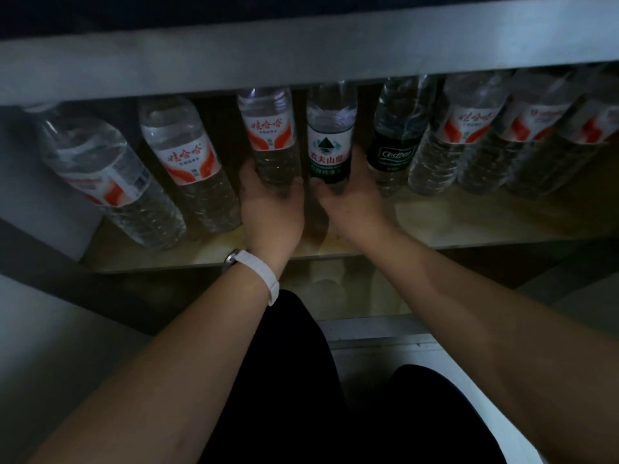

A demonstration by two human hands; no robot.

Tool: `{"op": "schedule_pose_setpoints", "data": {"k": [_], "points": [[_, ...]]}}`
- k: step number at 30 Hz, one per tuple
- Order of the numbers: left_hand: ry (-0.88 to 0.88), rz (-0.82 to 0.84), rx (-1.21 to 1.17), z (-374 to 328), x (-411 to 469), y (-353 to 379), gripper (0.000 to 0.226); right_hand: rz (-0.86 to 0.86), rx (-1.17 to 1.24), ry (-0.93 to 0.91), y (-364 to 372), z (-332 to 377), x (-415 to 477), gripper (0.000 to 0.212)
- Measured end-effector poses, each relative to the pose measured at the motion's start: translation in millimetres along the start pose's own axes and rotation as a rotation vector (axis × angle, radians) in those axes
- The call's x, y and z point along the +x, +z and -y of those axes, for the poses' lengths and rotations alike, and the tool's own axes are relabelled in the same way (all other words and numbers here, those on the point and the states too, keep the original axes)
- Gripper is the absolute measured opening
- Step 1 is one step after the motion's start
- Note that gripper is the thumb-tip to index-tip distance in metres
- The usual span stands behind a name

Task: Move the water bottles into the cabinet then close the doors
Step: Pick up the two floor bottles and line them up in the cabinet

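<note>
Inside the dim cabinet, a row of clear water bottles stands on the pale shelf (469, 222). My left hand (271, 205), with a white watch on the wrist, grips the base of a red-and-white labelled bottle (271, 135). My right hand (351, 195) grips the base of a green-labelled bottle (330, 142) just to its right. Both held bottles stand upright in the row. To the left are two more red-labelled bottles (187, 159). To the right are a dark-labelled bottle (395, 142) and several red-labelled ones (459, 128). The caps are hidden behind the cabinet's top panel.
A grey top panel (301, 58) overhangs the shelf and hides the bottle necks. The grey cabinet wall (40, 195) closes the left side. The shelf's front edge (201, 262) lies under my wrists. My dark trousers (291, 380) fill the lower middle.
</note>
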State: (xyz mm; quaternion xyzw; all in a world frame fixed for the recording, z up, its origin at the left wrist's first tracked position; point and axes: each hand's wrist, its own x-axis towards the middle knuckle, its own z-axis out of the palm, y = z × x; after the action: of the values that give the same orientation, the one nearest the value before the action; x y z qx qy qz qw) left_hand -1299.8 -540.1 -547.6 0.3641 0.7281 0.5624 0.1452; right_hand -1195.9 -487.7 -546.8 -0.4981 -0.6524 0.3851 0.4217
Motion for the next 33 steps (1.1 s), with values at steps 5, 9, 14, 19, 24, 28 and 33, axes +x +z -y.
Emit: {"op": "schedule_pose_setpoints", "data": {"k": [5, 9, 14, 19, 24, 28, 33], "points": [[0.0, -0.036, -0.067, 5.5, -35.2, -43.9, 0.037, -0.047, -0.054, -0.053, -5.5, 13.7, -33.6, 0.063], [-0.045, -0.102, -0.037, 20.8, -42.8, -79.9, 0.03, 0.051, -0.047, -0.083, 2.9, 36.4, -45.1, 0.05], [-0.118, -0.279, -0.008, 40.5, -27.5, -120.3, 0.032, 0.269, -0.107, -0.062, 31.2, 55.6, -44.1, 0.058], [-0.088, -0.417, -0.041, 47.8, -3.8, -149.6, 0.047, 0.389, -0.136, -0.124, 66.2, 72.4, -44.6, 0.07], [-0.08, -0.189, -0.054, 52.9, 15.2, -158.3, 0.061, 0.356, -0.092, -0.048, 97.3, 71.0, -38.7, 0.074], [-0.056, -0.174, -0.046, 60.7, 19.9, -156.6, 0.067, 0.297, -0.09, -0.049, 105.8, 66.9, -39.4, 0.061], [-0.062, -0.181, -0.082, 64.7, 28.4, -150.5, 0.068, 0.205, -0.118, -0.069, 117.3, 67.1, -44.8, 0.058]]}}
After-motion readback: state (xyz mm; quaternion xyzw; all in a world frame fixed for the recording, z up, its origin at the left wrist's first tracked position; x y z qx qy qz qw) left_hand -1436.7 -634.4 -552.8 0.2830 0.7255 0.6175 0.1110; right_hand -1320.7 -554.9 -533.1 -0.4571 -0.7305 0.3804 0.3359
